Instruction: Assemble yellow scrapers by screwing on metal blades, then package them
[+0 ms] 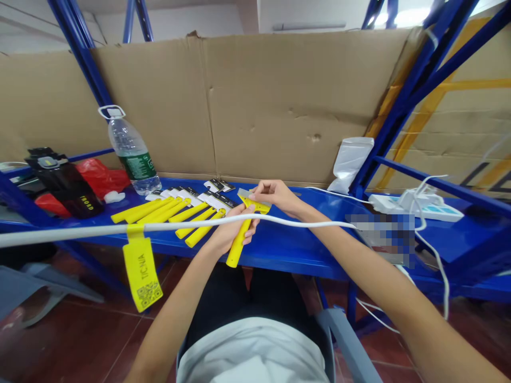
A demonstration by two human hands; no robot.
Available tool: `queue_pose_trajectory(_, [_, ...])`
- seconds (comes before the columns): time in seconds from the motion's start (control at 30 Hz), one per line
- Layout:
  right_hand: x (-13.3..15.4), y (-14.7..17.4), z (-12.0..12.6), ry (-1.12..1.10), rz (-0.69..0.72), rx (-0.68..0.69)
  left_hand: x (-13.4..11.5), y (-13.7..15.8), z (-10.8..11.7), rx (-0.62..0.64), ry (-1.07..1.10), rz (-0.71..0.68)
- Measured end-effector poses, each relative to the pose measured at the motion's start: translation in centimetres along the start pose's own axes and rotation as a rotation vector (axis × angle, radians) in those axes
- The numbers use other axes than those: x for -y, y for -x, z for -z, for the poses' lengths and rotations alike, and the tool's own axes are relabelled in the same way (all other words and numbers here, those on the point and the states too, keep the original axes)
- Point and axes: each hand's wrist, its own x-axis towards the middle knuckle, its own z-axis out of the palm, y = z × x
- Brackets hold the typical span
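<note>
Yellow scraper [241, 234], its handle [237, 250] in the curled left hand [228, 234], right hand [278, 196] narrowly pinched at the head [262, 208].

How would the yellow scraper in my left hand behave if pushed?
The yellow scraper probably stays stiff, its handle looking like hard plastic. It's likely slippery, given the smooth surface. Its wide, flat head should discourage rolling.

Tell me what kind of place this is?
Probably a workshop: there's a blue metal bench, cardboard standing along its back, and a row of yellow handles laid out on it.
</note>
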Motion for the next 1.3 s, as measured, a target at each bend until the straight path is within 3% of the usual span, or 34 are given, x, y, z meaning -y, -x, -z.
queue_pose_trajectory(0.13, [-0.3, 0.0, -0.2, -0.007, -0.004, 0.046, 0.1, -0.1, 0.0, -0.085, -0.063, -0.037])
queue_pose_trajectory(0.5, [-0.5, 0.0, 0.3, 0.052, 0.042, 0.143, 0.5, -0.4, 0.8, -0.134, -0.211, -0.070])
queue_pose_trajectory(0.73, [-0.6, -0.5, 0.7, 0.137, 0.016, 0.071, 0.6, -0.5, 1.0, -0.150, -0.168, -0.107])
queue_pose_trajectory(0.8, [-1.2, -1.0, 2.0, 0.274, 0.014, 0.002, 0.4, -0.4, 0.9, -0.161, -0.156, -0.128])
queue_pose_trajectory(0.87, [-2.2, -1.5, 3.9, 0.624, 0.032, -0.099, 0.2, -0.2, 0.6, -0.178, -0.145, -0.145])
queue_pose_trajectory(0.93, [-3.3, -1.8, 5.9, 0.791, 0.003, -0.158, 0.0, -0.1, 0.3, -0.196, -0.130, -0.160])
queue_pose_trajectory(1.07, [-5.3, -1.9, 8.9, 0.947, -0.109, -0.150, -0.4, 0.1, -0.2, -0.216, -0.110, -0.185])
queue_pose_trajectory(1.3, [-6.5, -2.0, 10.3, 1.103, -0.226, -0.098, -0.1, 0.0, 0.1, -0.189, -0.135, -0.203])
